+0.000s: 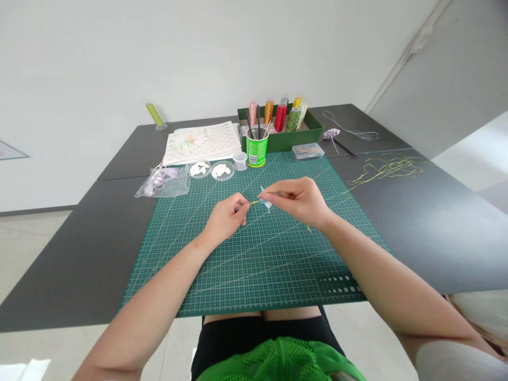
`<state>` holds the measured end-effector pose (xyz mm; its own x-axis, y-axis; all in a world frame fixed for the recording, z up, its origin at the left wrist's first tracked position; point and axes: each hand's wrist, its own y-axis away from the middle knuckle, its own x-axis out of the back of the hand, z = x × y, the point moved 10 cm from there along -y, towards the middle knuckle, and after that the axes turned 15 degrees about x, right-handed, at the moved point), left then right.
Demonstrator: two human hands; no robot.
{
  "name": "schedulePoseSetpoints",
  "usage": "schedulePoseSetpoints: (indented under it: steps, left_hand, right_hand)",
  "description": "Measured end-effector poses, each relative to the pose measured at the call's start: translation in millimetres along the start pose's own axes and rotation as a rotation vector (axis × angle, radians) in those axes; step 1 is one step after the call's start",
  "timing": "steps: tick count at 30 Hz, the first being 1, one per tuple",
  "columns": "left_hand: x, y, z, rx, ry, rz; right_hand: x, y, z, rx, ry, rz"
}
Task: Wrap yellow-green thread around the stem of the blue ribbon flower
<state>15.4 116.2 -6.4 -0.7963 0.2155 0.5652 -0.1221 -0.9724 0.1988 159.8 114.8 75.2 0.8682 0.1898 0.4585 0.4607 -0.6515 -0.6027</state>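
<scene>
Over the middle of the green cutting mat (254, 264), both hands meet around a small pale blue piece (265, 201) on a thin yellow-green wire or thread. My left hand (226, 217) pinches the wire's left end. My right hand (301, 200) pinches the blue piece from the right. A fine thread (329, 198) runs from the piece off to the right, toward a tangle of yellow-green thread (387, 169) on the dark table.
Behind the mat stand a green cup of sticks (256, 148), a green box of thread spools (280, 127), two small dishes of white petals (210, 169), a plastic bag (162, 182), a pattern sheet (202, 142) and a clear case (308, 151). A purple flower (331, 133) lies far right.
</scene>
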Motion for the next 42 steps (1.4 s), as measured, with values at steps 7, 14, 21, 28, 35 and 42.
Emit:
schedulePoseSetpoints:
  steps: [7,14,21,28,35,42]
  left_hand:
    - [-12.8,7.2,6.4,-0.017,-0.01,-0.11]
    - [-26.8,12.3,11.1,-0.037,0.045,-0.274]
    - [-28.5,17.7,19.0,-0.056,0.12,-0.34]
    - [-31.6,19.7,20.1,-0.058,0.203,-0.398]
    - [-25.3,18.8,24.4,-0.093,0.279,-0.378]
    - [-7.3,16.4,24.5,-0.131,0.37,-0.236]
  right_hand:
    - [-7.3,9.7,47.5,-0.353,-0.571,0.163]
    - [-5.8,10.6,53.9,-0.357,-0.602,0.186]
    - [-6.3,10.1,64.7,-0.353,-0.536,0.202]
    - [-5.6,11.3,73.6,-0.342,-0.382,0.15]
    - [-7.0,10.5,79.1,-0.325,-0.262,0.089]
    - [-17.8,15.8,94.8,-0.347,-0.247,-0.021]
